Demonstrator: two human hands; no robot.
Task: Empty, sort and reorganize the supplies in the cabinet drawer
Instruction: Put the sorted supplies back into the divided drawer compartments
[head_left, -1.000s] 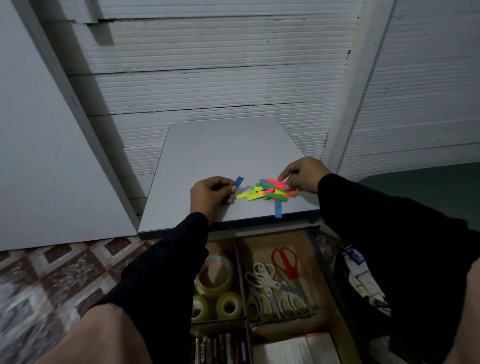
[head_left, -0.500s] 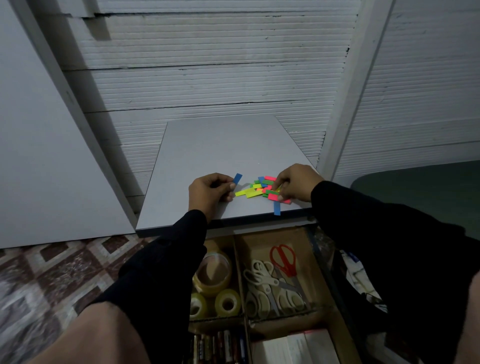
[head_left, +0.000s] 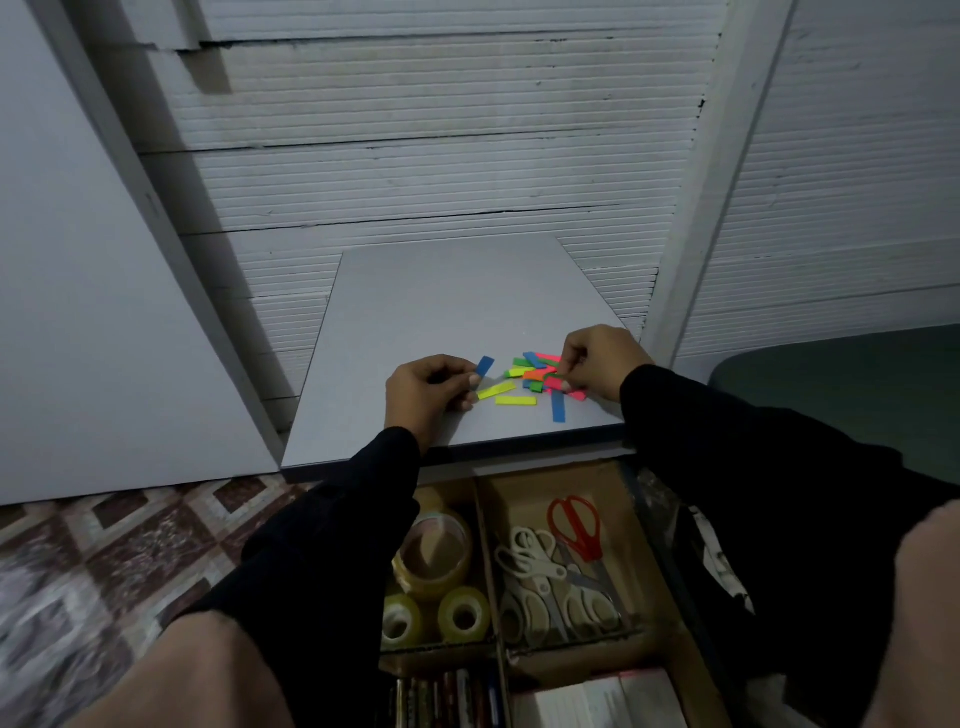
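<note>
Several small coloured paper strips (head_left: 537, 375) lie in a loose pile near the front edge of the grey cabinet top (head_left: 457, 306). My left hand (head_left: 431, 392) pinches a blue strip (head_left: 484, 367) that sticks up from its fingertips, just left of the pile. Two yellow strips (head_left: 497, 390) lie flat beside it. My right hand (head_left: 597, 361) rests at the pile's right side and pinches a pink strip (head_left: 555, 383). One longer blue strip (head_left: 558, 407) lies alone at the front.
Below the cabinet top the open drawer (head_left: 649, 577) shows cardboard compartments: tape rolls (head_left: 434, 558) on the left, white and red scissors (head_left: 558, 566) on the right, pens and boxes nearer me. Grey panels lean at left; patterned floor tiles lie below them.
The pile has been spread a little; two yellow strips now lie apart on the left. My right hand shifted over the pile's right side and took hold of a pink strip.
</note>
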